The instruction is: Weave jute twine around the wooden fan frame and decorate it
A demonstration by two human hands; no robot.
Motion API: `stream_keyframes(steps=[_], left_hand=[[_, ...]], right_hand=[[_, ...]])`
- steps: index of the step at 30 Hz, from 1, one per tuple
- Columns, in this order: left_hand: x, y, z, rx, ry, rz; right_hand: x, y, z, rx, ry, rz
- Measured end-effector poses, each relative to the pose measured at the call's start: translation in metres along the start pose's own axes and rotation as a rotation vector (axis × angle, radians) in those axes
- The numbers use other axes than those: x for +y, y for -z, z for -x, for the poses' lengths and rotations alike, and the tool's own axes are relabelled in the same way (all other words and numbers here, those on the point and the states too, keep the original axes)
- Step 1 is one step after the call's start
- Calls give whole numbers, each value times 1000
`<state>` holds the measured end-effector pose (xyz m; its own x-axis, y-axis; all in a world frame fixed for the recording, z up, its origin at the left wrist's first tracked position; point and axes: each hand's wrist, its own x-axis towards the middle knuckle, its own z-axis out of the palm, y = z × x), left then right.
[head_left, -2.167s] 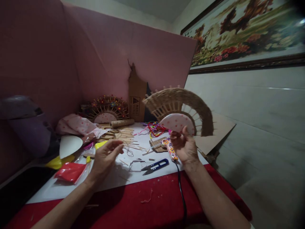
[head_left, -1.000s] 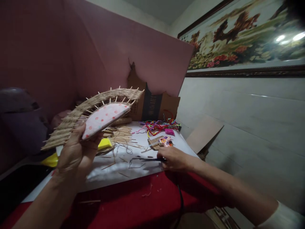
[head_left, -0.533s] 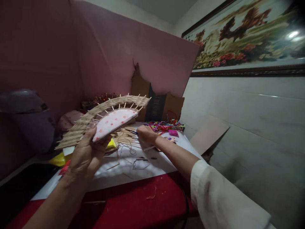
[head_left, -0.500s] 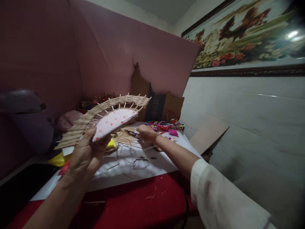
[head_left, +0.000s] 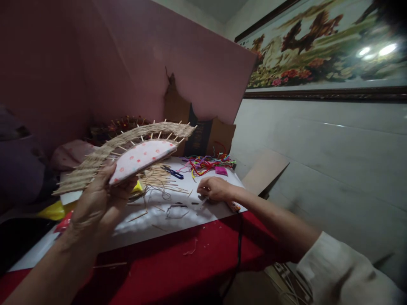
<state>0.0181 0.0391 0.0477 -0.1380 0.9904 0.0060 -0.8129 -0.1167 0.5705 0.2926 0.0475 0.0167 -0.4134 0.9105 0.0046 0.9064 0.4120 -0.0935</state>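
Note:
My left hand [head_left: 103, 186] is closed on a fan-shaped craft piece, gripping its lower edge. The piece has a woven twine band [head_left: 119, 140] on thin wooden sticks and a half-round panel of white fabric with red dots [head_left: 143, 156]. On the right, my right hand [head_left: 214, 189] is low over the white sheet with curled fingers. A pale, thin tip shows under them; the rest of what they close on is hidden. A patterned end [head_left: 235, 206] shows beneath the wrist, near a black cord [head_left: 239, 241]. Dark blue thread snips [head_left: 173, 172] lie beside loose wooden sticks [head_left: 157, 177].
Colourful fuzzy stems [head_left: 206, 164] and a pink packet [head_left: 221, 170] lie at the back right, before torn cardboard [head_left: 178, 106]. Twine scraps lie on the white sheet [head_left: 127, 231] over red cloth [head_left: 152, 267]. A board [head_left: 267, 171] leans at the wall.
My right hand has let go of the thread snips, leaving them by the sticks, and moved right and nearer to me. The view has shifted; my left hand keeps the fan piece.

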Motion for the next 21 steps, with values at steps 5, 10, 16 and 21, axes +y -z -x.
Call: stream_keyframes(steps=[5, 10, 16, 21], left_hand=[[-1, -1, 3, 2, 17, -17], [-4, 1, 1, -8, 24, -14], [-8, 7, -3, -55, 42, -30], [-1, 6, -5, -17, -122, -39]], right_hand=[[-4, -2, 31, 1, 95, -34], [-15, -3, 56, 5, 200, -88], [-18, 6, 76, 42, 226, -170], [-4, 25, 72, 460, 34, -380]])
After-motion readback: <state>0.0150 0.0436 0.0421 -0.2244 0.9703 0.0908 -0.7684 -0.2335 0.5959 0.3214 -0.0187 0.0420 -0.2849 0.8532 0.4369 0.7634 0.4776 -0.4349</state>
